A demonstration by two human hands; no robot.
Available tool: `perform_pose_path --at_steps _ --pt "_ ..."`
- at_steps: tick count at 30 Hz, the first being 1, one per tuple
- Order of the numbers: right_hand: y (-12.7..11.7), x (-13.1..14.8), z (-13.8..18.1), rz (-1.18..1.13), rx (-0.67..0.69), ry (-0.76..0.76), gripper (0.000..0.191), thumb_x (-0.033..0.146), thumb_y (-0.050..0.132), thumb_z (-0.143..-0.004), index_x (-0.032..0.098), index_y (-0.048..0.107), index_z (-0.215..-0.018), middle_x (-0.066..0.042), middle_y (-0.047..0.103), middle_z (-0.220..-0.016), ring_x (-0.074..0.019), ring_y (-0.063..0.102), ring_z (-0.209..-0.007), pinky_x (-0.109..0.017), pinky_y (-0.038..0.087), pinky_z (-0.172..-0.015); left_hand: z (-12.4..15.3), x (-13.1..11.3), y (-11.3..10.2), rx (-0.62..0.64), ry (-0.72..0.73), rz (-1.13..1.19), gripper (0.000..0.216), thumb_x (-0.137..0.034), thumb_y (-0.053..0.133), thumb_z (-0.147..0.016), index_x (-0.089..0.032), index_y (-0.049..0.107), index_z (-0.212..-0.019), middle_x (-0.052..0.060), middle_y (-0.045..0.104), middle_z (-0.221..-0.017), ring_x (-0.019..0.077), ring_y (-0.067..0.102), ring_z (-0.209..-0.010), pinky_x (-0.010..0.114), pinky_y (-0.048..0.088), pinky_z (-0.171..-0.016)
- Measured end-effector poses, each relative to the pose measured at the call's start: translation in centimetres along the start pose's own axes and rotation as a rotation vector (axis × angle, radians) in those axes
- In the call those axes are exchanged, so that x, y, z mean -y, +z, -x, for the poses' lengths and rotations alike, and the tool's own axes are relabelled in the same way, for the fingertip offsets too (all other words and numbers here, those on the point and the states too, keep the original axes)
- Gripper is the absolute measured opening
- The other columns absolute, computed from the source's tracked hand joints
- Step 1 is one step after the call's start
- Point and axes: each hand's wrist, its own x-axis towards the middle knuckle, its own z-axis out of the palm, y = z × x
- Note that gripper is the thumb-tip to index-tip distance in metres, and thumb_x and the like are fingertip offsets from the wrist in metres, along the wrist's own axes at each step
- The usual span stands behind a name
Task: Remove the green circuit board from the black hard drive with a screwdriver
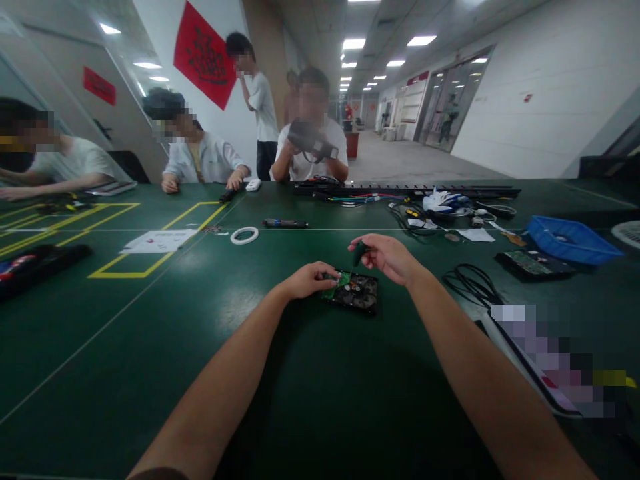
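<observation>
A hard drive lies flat on the green table before me, its green circuit board facing up. My left hand grips the drive's left end, fingers resting on the board side. Above the drive, my right hand is closed around the dark handle of a screwdriver. The screwdriver's thin shaft points down at the board's right edge; I cannot tell whether its tip sits in a screw.
To the right are another hard drive, a blue tray and black cable. A white ring and dark pen-like tool lie farther back. Across the table, one person holds a dark device; others sit at left.
</observation>
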Motion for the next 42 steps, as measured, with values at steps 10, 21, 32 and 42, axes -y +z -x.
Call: perform_pose_path --at_steps 10,21,32,42 --pt "0.08 0.37 0.13 0.053 -0.047 0.003 0.023 0.029 0.068 -0.084 0.018 0.074 -0.104 -0.01 0.074 -0.096 -0.0106 0.05 -0.057 -0.024 0.033 -0.045 -0.05 0.39 0.04 0.002 -0.01 0.011 0.032 -0.041 0.073 -0.087 -0.024 0.075 -0.114 0.006 0.064 -0.123 0.0105 0.052 -0.071 0.025 0.045 -0.066" --pt "-0.09 0.02 0.11 -0.019 0.062 0.013 0.017 0.03 0.064 -0.089 0.017 0.071 -0.097 -0.013 0.074 -0.106 -0.0136 0.06 -0.065 -0.026 0.048 -0.055 0.0 0.16 -0.11 0.01 0.011 -0.007 0.031 -0.039 0.072 -0.088 -0.025 0.075 -0.116 0.005 0.064 -0.124 0.0114 0.052 -0.074 0.026 0.045 -0.067" --pt "0.21 0.28 0.24 0.02 0.032 0.026 0.023 0.032 0.068 -0.088 0.021 0.07 -0.109 -0.008 0.072 -0.098 -0.0115 0.055 -0.059 -0.023 0.039 -0.047 0.02 0.4 -0.03 -0.001 0.015 -0.004 0.032 -0.039 0.073 -0.087 -0.026 0.075 -0.115 0.005 0.063 -0.124 0.0116 0.052 -0.074 0.026 0.044 -0.068" --pt "0.14 0.35 0.35 -0.003 0.096 0.029 0.017 0.031 0.067 -0.09 0.019 0.069 -0.101 -0.01 0.072 -0.109 -0.0125 0.059 -0.064 -0.026 0.044 -0.052 -0.05 0.19 -0.11 0.006 0.022 -0.015 0.031 -0.038 0.073 -0.087 -0.025 0.075 -0.115 0.006 0.065 -0.122 0.0131 0.054 -0.079 0.027 0.044 -0.071"
